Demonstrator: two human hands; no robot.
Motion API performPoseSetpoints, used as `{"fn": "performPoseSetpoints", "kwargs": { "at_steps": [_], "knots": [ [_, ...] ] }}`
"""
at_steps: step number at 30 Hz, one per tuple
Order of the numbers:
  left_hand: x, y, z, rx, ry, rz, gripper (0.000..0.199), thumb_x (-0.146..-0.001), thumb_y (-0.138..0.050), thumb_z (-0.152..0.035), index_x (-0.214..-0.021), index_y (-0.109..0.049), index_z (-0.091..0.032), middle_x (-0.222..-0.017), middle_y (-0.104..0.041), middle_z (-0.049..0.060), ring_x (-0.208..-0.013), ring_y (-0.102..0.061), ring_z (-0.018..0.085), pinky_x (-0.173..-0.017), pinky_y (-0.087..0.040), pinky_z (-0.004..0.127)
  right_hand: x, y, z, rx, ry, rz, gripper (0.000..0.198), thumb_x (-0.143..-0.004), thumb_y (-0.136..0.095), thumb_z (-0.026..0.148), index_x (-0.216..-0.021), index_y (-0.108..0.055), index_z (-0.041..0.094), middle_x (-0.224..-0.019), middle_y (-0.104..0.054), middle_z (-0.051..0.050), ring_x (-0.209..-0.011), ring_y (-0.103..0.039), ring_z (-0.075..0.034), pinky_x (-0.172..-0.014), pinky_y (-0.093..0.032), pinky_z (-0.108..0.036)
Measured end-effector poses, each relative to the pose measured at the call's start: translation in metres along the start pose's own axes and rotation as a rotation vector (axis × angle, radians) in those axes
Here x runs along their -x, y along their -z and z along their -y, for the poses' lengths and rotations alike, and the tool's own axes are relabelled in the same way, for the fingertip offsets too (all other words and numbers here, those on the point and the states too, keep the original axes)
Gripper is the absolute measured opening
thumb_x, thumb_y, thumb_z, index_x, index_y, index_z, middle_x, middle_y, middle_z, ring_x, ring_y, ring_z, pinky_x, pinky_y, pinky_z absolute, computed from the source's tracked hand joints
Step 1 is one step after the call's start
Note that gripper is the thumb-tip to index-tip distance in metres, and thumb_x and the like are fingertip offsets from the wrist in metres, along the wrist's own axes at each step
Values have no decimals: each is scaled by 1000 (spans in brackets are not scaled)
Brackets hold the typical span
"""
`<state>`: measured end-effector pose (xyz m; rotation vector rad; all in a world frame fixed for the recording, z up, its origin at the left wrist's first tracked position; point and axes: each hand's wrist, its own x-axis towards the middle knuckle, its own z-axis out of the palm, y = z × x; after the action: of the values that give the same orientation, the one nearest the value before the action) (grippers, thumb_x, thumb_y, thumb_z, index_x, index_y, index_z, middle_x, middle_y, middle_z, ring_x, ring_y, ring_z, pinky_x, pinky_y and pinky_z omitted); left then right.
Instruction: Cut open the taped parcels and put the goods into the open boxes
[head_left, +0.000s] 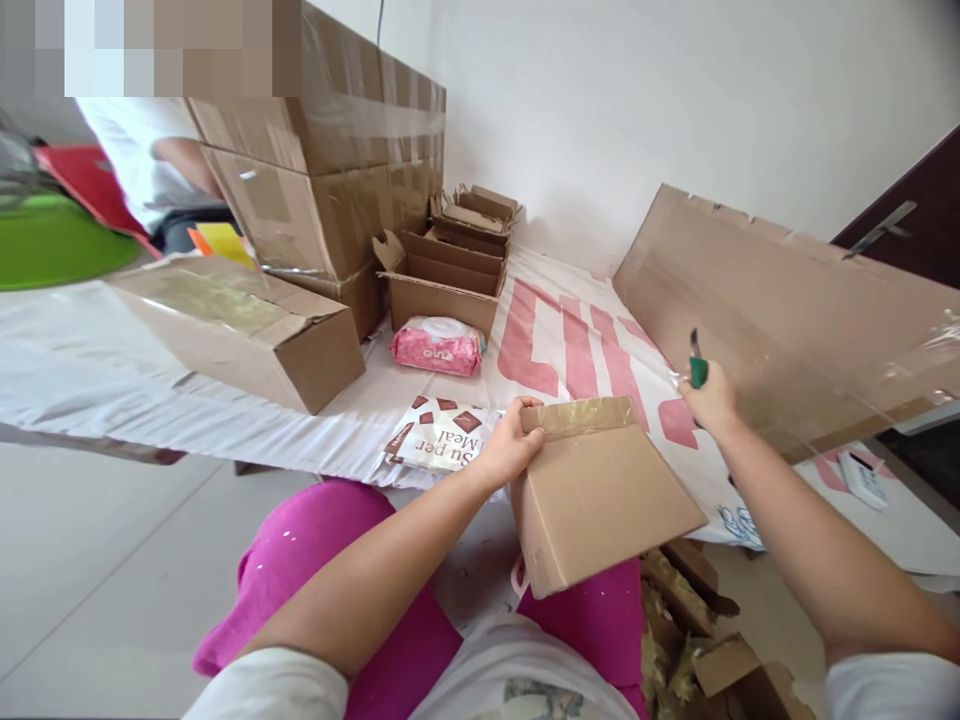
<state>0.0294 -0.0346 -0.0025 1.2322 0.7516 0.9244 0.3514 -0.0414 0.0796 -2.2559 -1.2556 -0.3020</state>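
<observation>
A brown cardboard box (607, 500) with tape along its far edge rests tilted at the table's front edge, above my lap. My left hand (516, 440) grips the box's far left corner, fingers over the taped edge. Off to the right, my right hand (711, 400) is closed around a green-handled knife (699, 372), its short dark blade pointing up and away from me. The knife is apart from the box. Left of the box lies a white packet with brown print (442, 432), partly behind my left hand. Beyond it sits a pink pack of wipes (437, 346).
Open cardboard boxes (442, 290) stand behind the wipes. A taped box (247, 315) lies at left beside tall stacked cartons (360, 150). A large cardboard panel (772, 310) leans at right. Cardboard scraps (690, 610) lie on the floor. Another person's arm (187, 165) shows at far left.
</observation>
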Motion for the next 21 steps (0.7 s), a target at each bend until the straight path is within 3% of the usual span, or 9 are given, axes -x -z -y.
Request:
{"fn": "performPoseSetpoints", "kwargs": {
  "at_steps": [4, 12, 16, 19, 21],
  "knots": [
    [-1, 2, 2, 7, -12, 31, 39, -69, -59, -20, -105, -47, -21, -82, -52, -2, -72, -52, 14, -63, -44, 24, 12, 17, -64, -99, -8, -31, 29, -69, -59, 32, -95, -61, 20, -86, -69, -7, -80, -64, -23, -75, -49, -35],
    [0, -6, 3, -67, -159, -4, 36, -77, -57, -30, -111, -48, -20, -98, -58, 3, -86, -57, 18, -78, -49, 31, 120, 30, -147, -49, -14, -52, 32, -71, -54, 45, -91, -61, 21, -86, -72, -8, -80, -66, -26, -72, -49, -35],
    [2, -9, -7, -200, -431, -127, 36, -86, -54, -32, -119, -46, -20, -111, -58, 8, -99, -59, 19, -85, -49, 33, 152, 15, -160, 1, 59, 51, 29, -72, -51, 40, -93, -60, 22, -87, -71, -8, -79, -66, -26, -69, -49, -36],
    [5, -6, -19, -352, -764, -253, 31, -90, -51, -29, -120, -47, -20, -119, -57, 11, -109, -58, 21, -91, -48, 37, 167, -4, -154, -13, 169, 168, 23, -74, -48, 34, -91, -59, 23, -87, -70, -7, -78, -65, -25, -70, -50, -36],
    [8, -2, -24, -484, -1010, -236, 25, -91, -50, -20, -117, -51, -22, -117, -61, 10, -118, -53, 23, -95, -46, 41, 174, -16, -150, -36, 226, 220, 22, -73, -49, 30, -90, -60, 23, -87, -69, -7, -82, -65, -25, -73, -50, -37]
  ]
}}
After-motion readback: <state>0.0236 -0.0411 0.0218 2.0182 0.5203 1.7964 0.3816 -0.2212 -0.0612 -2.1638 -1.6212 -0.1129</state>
